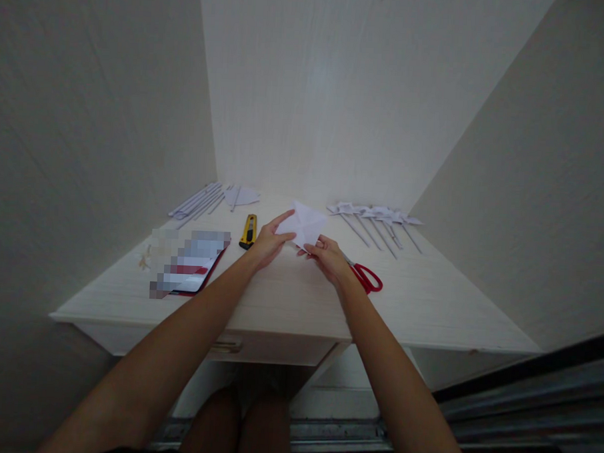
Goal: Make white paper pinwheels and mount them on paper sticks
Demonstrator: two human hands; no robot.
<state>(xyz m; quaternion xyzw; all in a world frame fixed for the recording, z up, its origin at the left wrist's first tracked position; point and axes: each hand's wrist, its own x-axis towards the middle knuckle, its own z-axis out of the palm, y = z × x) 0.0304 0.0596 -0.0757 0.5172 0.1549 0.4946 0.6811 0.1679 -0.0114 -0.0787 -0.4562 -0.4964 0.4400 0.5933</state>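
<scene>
A small white sheet of paper (306, 221) with crease or cut lines meeting near its middle is held up over the desk. My left hand (271, 240) pinches its left side between thumb and fingers. At the lower right edge, my right hand (327, 254) grips the same paper, thumb on top. Red-handled scissors (370, 277) lie beside my right wrist, their blades partly hidden behind it. To the left of my left hand rests a yellow utility knife (249, 231).
Paper pinwheels on thin sticks (380, 220) lie at the back right. Rolled paper sticks (200, 202) and a loose paper piece (242, 196) are at the back left. A phone-like device (193, 265), partly pixelated, sits front left. Walls enclose the white desk (443, 313) on three sides.
</scene>
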